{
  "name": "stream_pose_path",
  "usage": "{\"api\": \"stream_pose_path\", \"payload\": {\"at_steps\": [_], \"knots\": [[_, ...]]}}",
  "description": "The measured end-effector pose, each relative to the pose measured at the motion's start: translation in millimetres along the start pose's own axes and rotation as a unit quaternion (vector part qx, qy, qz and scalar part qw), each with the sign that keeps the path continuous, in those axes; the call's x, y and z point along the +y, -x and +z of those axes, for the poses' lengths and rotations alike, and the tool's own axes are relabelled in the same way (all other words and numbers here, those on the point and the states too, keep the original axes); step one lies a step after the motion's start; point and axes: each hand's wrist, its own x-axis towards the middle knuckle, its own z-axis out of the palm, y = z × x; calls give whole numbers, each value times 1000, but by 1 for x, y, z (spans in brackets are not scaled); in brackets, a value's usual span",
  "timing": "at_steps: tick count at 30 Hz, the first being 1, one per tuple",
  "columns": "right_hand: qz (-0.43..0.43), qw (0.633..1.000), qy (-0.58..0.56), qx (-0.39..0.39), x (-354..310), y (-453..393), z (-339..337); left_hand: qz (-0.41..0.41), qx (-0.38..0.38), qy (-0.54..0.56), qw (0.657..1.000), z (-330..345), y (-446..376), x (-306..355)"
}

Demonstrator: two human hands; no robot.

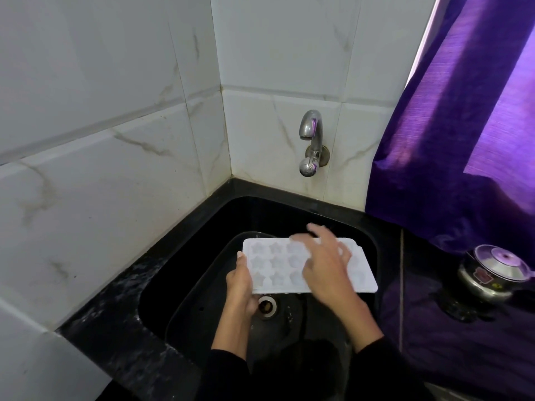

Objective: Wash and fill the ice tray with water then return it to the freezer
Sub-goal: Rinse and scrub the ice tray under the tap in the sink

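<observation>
White plastic star-cavity ice tray over the black sink: left hand grips its edge; right hand, fingers spread, rubs cavities; scrub each one, keeping tray level

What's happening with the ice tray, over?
Left hand grips white star ice tray by its left edge, over black sink. Right hand open on tray top. Tap not running. Nothing blocking.

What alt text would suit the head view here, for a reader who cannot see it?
Over a black sink, a left hand grips a white star-mould ice tray by its left edge while the right hand lies on top, fingers spread. A dry steel tap juts from the tiled wall; a pressure cooker sits right.
</observation>
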Motion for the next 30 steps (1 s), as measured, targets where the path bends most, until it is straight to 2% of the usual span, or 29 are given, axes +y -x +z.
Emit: {"api": "stream_pose_path", "payload": {"at_steps": [3, 5, 6, 9, 11, 17, 21, 30], "knots": [[99, 990, -7, 105, 36, -12, -15, 0, -8, 7, 1000, -5, -4, 0], [191, 978, -29, 82, 61, -14, -17, -2, -13, 9, 1000, -7, -8, -1], [245, 965, -81, 50, 70, -12, -17, -4, -16, 8, 1000, -8, -10, -3], [349, 877, -329, -22, 86, -2, -10, -13, -20, -1, 1000, -9, -14, -8], [348, 839, -417, -17, 90, 3, -7, -18, -21, -13, 1000, -9, -15, -12], [325, 857, -394, 69, 86, 2, -13, -21, 12, -75, 997, -7, -17, -28], [279, 887, -344, 128, 71, 1, -21, -27, 33, -111, 993, -6, -23, -36], [186, 944, -238, 132, 38, 3, -29, -74, 13, -110, 991, 2, -22, -54]]}}
